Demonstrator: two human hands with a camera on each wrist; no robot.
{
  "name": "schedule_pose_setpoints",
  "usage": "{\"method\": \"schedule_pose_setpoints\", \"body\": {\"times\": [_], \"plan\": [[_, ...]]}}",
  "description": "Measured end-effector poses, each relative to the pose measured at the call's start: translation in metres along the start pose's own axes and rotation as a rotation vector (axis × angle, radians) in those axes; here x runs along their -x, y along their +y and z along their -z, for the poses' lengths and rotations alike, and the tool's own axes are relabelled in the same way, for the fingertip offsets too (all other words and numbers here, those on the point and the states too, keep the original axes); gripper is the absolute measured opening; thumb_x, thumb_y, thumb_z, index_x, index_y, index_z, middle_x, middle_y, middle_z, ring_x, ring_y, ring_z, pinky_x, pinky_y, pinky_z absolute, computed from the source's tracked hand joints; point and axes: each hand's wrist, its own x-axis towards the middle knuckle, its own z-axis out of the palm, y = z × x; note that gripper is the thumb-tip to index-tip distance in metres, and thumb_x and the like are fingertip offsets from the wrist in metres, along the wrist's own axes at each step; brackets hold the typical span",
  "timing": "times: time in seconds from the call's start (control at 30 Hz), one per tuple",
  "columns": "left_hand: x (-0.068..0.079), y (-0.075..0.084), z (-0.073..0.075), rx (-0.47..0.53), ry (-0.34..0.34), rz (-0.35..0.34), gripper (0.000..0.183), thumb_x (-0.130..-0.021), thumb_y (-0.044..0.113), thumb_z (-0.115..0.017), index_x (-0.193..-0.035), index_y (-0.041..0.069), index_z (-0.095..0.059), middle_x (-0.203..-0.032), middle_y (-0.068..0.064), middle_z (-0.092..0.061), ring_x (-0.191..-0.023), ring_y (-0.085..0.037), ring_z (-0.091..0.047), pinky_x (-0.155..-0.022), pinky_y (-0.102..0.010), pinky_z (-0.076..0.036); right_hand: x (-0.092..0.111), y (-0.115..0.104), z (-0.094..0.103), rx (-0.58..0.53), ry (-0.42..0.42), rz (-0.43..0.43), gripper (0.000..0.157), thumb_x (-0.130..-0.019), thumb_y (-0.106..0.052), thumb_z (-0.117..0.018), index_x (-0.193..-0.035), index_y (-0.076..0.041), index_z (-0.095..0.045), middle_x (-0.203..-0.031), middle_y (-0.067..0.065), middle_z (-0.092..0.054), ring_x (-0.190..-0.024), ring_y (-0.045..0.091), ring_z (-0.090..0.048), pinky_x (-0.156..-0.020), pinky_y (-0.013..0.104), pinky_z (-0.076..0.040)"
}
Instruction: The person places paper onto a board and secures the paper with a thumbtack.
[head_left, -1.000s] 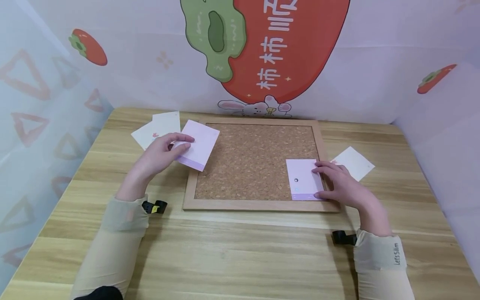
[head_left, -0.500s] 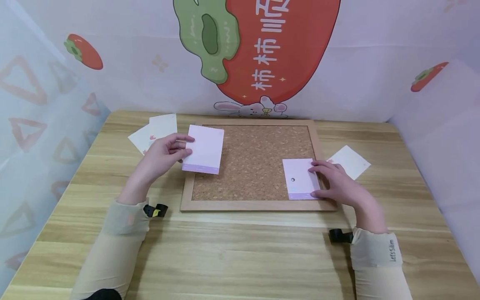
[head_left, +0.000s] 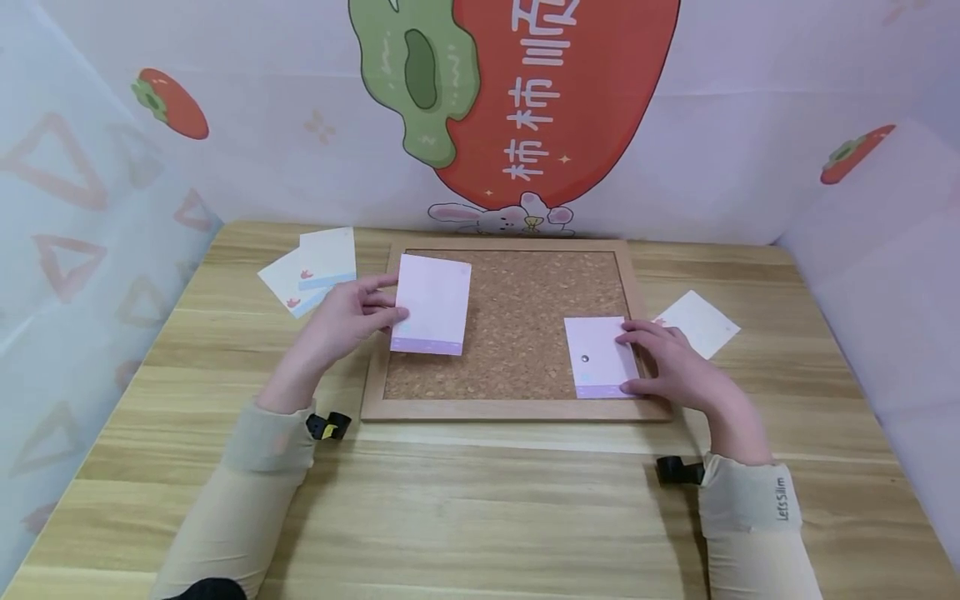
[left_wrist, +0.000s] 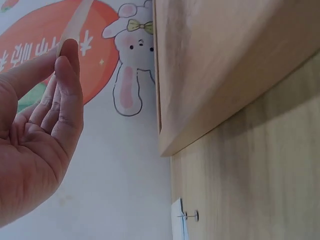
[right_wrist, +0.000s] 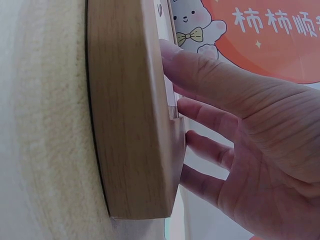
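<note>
My left hand (head_left: 351, 321) pinches a lilac paper note (head_left: 431, 304) with a purple bottom band at its left edge, above the left part of a wood-framed cork board (head_left: 510, 325). In the left wrist view the note (left_wrist: 77, 20) is seen edge-on between thumb and fingers. A second lilac note (head_left: 596, 358) lies at the board's lower right, with a small round silver pin head (head_left: 585, 358) on it. My right hand (head_left: 678, 367) rests on that note's right side. Its thumb and fingertips touch the note and the frame (right_wrist: 130, 125) in the right wrist view.
Two overlapping white notes (head_left: 326, 254) with blue bands lie left of the board. Another white note (head_left: 701, 321) lies to its right, partly behind my right hand. A pushpin (left_wrist: 196, 216) shows beside paper in the left wrist view. A printed cloth wall (head_left: 285, 167) stands behind the table.
My left hand has moved right with the lilac note, which has turned more upright and now hangs over the board's left part. The right hand stays on its note.
</note>
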Motion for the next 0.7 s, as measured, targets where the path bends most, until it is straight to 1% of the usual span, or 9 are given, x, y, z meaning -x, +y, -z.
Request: {"method": "schedule_pose_setpoints", "body": {"times": [0.07,0.13,0.2,0.3,0.37,0.5,0.7], "plan": [[-0.001,0.001,-0.004,-0.01,-0.019,0.011,0.055,-0.095,0.02,-0.07,-0.143,0.004,-0.049,-0.117,-0.017,-0.072,-0.088,-0.012,-0.072,-0.083,-0.033,-0.06,0.0,0.0,0.0,0.001,0.002,0.002,0.064,-0.083,-0.023,-0.082,-0.136,-0.001,-0.054,-0.156,0.023,-0.037,-0.136,0.047,-0.031,-0.111,0.062,-0.029],[-0.001,0.002,-0.008,-0.019,-0.035,0.001,0.049,-0.094,0.017,-0.07,-0.137,0.0,-0.053,-0.117,-0.019,-0.072,-0.095,-0.019,-0.073,-0.084,-0.035,-0.061,0.0,0.0,0.0,0.001,0.002,0.003,0.064,-0.083,-0.023,-0.082,-0.136,0.0,-0.054,-0.156,0.023,-0.037,-0.136,0.047,-0.031,-0.111,0.062,-0.029],[-0.002,0.002,-0.012,-0.035,-0.045,-0.015,0.045,-0.094,0.015,-0.07,-0.133,-0.002,-0.055,-0.116,-0.021,-0.071,-0.1,-0.026,-0.073,-0.086,-0.035,-0.06,0.0,0.0,0.0,0.0,0.002,0.004,0.064,-0.083,-0.023,-0.082,-0.136,0.0,-0.054,-0.156,0.023,-0.037,-0.136,0.047,-0.031,-0.112,0.063,-0.029],[-0.003,0.005,-0.019,-0.057,-0.057,-0.035,0.041,-0.094,0.013,-0.069,-0.13,-0.003,-0.057,-0.116,-0.022,-0.071,-0.104,-0.03,-0.071,-0.087,-0.033,-0.06,0.0,0.001,-0.001,-0.003,0.0,0.0,0.064,-0.083,-0.023,-0.082,-0.136,0.0,-0.054,-0.156,0.023,-0.037,-0.136,0.047,-0.031,-0.112,0.062,-0.029],[-0.003,0.008,-0.024,-0.057,-0.069,-0.049,0.04,-0.094,0.011,-0.069,-0.129,-0.005,-0.057,-0.115,-0.023,-0.071,-0.104,-0.031,-0.071,-0.087,-0.033,-0.06,0.0,0.002,-0.001,-0.003,0.001,-0.001,0.065,-0.083,-0.023,-0.082,-0.136,0.0,-0.054,-0.156,0.023,-0.037,-0.136,0.047,-0.031,-0.112,0.062,-0.029],[-0.002,0.015,-0.036,-0.065,-0.094,-0.056,0.036,-0.093,0.011,-0.069,-0.124,-0.002,-0.058,-0.112,-0.02,-0.072,-0.101,-0.028,-0.072,-0.085,-0.034,-0.06,-0.001,0.004,-0.002,-0.003,0.0,0.003,0.065,-0.083,-0.024,-0.082,-0.137,-0.001,-0.054,-0.156,0.022,-0.036,-0.136,0.047,-0.031,-0.112,0.063,-0.028],[0.001,0.029,-0.059,-0.089,-0.151,-0.074,0.032,-0.094,0.016,-0.07,-0.121,0.002,-0.06,-0.11,-0.014,-0.073,-0.101,-0.025,-0.072,-0.087,-0.037,-0.06,-0.001,0.005,-0.002,-0.005,0.001,0.002,0.065,-0.083,-0.024,-0.082,-0.137,-0.001,-0.054,-0.157,0.021,-0.036,-0.137,0.047,-0.03,-0.113,0.063,-0.028]]}}
